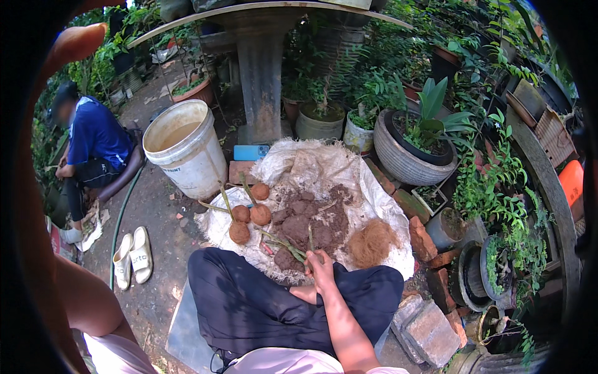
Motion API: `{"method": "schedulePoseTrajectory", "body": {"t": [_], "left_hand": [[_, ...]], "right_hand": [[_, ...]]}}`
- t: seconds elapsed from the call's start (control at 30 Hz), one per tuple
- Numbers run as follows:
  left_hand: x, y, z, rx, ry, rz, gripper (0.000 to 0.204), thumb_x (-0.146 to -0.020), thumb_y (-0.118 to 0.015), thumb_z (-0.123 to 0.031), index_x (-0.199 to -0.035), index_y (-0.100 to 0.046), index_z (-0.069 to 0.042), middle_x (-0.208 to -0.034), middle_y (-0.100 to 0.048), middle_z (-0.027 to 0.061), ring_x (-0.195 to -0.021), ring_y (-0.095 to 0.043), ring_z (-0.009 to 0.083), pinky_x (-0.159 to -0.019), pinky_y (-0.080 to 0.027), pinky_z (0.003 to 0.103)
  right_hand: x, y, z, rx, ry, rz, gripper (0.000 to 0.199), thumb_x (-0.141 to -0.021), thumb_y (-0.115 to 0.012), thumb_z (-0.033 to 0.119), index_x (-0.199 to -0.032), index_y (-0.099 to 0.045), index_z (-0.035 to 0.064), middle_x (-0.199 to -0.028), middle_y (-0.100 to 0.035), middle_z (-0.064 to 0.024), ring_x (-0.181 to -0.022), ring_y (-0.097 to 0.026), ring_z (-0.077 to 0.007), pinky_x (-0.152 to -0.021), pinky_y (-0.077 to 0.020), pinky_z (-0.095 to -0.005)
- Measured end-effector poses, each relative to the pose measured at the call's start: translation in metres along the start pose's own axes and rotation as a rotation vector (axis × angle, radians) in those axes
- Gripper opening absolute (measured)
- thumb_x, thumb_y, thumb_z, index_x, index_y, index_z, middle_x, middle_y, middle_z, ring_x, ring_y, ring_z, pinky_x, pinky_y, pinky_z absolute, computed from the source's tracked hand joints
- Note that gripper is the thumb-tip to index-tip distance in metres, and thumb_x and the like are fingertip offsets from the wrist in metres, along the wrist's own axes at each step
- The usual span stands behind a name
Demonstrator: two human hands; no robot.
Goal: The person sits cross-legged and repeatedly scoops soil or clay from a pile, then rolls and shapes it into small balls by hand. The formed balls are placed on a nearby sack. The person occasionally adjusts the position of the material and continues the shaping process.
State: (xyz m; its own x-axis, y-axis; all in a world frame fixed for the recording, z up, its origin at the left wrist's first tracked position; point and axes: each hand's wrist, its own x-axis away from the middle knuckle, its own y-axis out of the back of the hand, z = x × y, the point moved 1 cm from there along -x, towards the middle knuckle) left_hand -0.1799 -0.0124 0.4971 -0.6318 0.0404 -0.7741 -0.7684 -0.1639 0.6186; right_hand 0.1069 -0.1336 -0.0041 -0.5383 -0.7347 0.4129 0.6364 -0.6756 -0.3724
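Observation:
My right hand (321,267) is closed around a green plant stem (311,235) over my crossed legs. More green stems (288,244) stretch left from beside it. Just beyond lies dark, wet soil (303,218) in lumps on a white woven sack (293,162). Left of the soil sit several brown fibre-wrapped balls (239,232), with stems rising from some. A tuft of brown fibre (372,243) rests at the sack's right. My left hand (80,45) is raised close to the camera at the upper left; only one or two fingers show, the rest being cut off.
A white bucket (190,144) and a blue phone (250,153) on a brick stand beyond the sack. Potted plants (414,143) and bricks (423,240) line the right. Pale sandals (132,257) and a green hose (123,215) lie left, near a seated person (96,140).

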Motion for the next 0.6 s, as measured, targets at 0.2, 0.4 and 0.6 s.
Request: {"method": "schedulePoseTrajectory", "body": {"t": [0.2,0.4,0.6], "left_hand": [[0.0011,-0.0074,-0.0067,0.020,-0.002,-0.009,0.085,-0.083,-0.061,-0.070,-0.141,-0.045,-0.009,-0.133,-0.053,0.0254,-0.121,-0.057,0.0354,-0.102,-0.043,0.047],[0.0017,-0.0061,-0.0071,0.030,0.003,-0.026,0.082,-0.084,-0.061,-0.068,-0.139,-0.046,-0.008,-0.131,-0.054,0.0248,-0.120,-0.057,0.0348,-0.101,-0.043,0.046],[-0.0004,-0.0021,-0.0079,0.029,-0.002,-0.041,0.079,-0.085,-0.061,-0.066,-0.137,-0.048,-0.008,-0.129,-0.055,0.0242,-0.119,-0.057,0.0341,-0.101,-0.044,0.046]], "right_hand": [[0.0011,-0.0042,0.0013,0.047,0.009,0.015,0.030,-0.095,-0.070,0.025,-0.111,-0.056,0.0043,-0.077,-0.063,-0.0057,-0.051,-0.054,-0.0101,-0.043,-0.0389,-0.0242],[0.0032,-0.0047,0.0024,0.046,0.006,0.022,0.034,-0.094,-0.072,0.027,-0.112,-0.057,0.0036,-0.078,-0.064,-0.0054,-0.052,-0.054,-0.0086,-0.044,-0.0389,-0.0233],[0.0012,-0.0038,0.0027,0.069,-0.002,0.019,0.035,-0.093,-0.073,0.027,-0.113,-0.057,0.0038,-0.077,-0.063,-0.0054,-0.052,-0.054,-0.0090,-0.044,-0.0393,-0.0231]]}}
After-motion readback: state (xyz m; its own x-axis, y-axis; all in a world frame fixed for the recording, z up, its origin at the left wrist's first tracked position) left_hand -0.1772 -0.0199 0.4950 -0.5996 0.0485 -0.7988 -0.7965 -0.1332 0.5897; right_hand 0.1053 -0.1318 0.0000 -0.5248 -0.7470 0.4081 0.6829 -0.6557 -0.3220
